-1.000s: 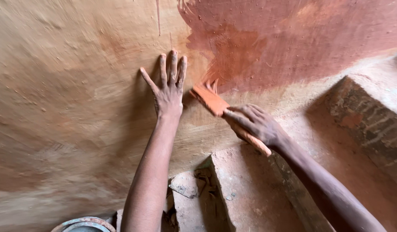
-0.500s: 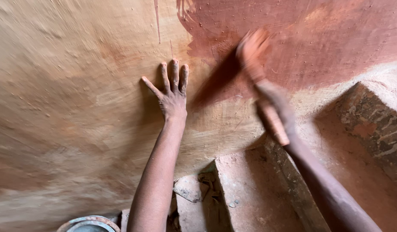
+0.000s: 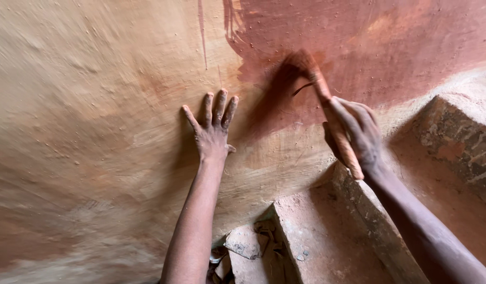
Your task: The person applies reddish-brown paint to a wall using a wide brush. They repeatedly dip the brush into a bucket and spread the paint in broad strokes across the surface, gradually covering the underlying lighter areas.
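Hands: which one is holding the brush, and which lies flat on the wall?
The right hand grips the brush, its head against the red paint. The left hand lies flat, fingers spread, on the unpainted wall.

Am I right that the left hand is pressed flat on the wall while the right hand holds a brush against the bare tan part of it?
Not quite. The head view shows the right hand holding the brush against the red painted patch, not the bare tan part. The left hand is indeed flat on the wall.
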